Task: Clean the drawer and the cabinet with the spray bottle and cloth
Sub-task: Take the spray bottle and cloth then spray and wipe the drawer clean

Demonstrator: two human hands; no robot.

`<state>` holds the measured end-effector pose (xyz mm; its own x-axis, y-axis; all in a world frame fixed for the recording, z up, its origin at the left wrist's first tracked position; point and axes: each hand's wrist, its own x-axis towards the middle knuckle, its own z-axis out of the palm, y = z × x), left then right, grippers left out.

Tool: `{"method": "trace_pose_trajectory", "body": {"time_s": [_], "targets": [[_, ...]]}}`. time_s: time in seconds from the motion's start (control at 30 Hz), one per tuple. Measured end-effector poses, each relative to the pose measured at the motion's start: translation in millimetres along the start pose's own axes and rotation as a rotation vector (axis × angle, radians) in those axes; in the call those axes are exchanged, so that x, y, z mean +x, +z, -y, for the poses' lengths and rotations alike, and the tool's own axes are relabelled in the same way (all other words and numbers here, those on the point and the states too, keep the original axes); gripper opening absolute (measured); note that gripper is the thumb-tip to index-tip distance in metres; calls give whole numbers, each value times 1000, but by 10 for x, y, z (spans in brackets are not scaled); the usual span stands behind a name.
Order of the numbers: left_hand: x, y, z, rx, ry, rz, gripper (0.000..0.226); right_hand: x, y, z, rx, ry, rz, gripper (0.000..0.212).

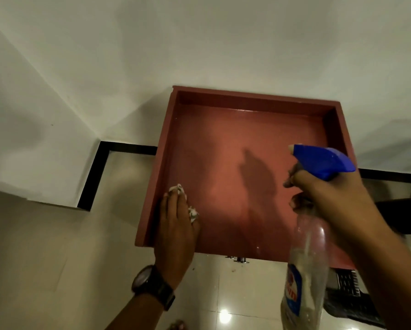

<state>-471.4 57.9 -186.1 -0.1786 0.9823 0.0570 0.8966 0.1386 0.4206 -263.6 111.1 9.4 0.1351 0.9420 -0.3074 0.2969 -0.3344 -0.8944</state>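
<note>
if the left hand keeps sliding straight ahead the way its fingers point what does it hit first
Probably nothing soon. The left hand presses the cloth flat on the drawer floor by the left wall, fingers pointing at the far wall. That wall looks like the first stop, though the hand may graze the left wall.

The reddish-brown drawer (247, 144) stands pulled out over a glossy pale tiled floor (56, 270). On its flat bottom, by the left wall, lies a crumpled white cloth (192, 211), pressed down under the left hand (175, 229). A dark slatted mat (352, 298) lies on the floor at right.
</note>
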Motion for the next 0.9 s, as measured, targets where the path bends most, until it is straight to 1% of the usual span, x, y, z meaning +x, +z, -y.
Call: {"method": "trace_pose_trajectory", "body": {"time_s": [0.07,0.23,0.3,0.37,0.47,0.53,0.63,0.73,0.8,0.9], "targets": [[50,34,36,1,3,0,57,22,-4,-16,-12,-1,-7,10],[1001,213,-32,51,-7,15,55,74,33,-53,-22,-4,-40,8],[1163,258,-62,30,-27,14,55,93,51,-53,-25,-9,-53,5],[1004,232,-61,0,-39,-7,54,110,68,-51,-23,-8,-65,6],[491,127,-52,-6,-11,-23,52,118,81,-61,-34,5,-73,14],[403,131,-40,-2,14,-35,49,113,87,-80,-40,28,-70,11],[886,196,-78,-14,-6,-58,51,123,69,-95,-51,33,-64,7],[1562,276,-112,-6,-16,-10,56,154,15,-105,-67,20,-80,3],[1957,322,-138,-1,10,3,54,183,-36,-106,-69,11,-94,2],[2414,365,-228,-33,-4,-12,51,234,-130,-135,-84,-1,-100,4]]}}
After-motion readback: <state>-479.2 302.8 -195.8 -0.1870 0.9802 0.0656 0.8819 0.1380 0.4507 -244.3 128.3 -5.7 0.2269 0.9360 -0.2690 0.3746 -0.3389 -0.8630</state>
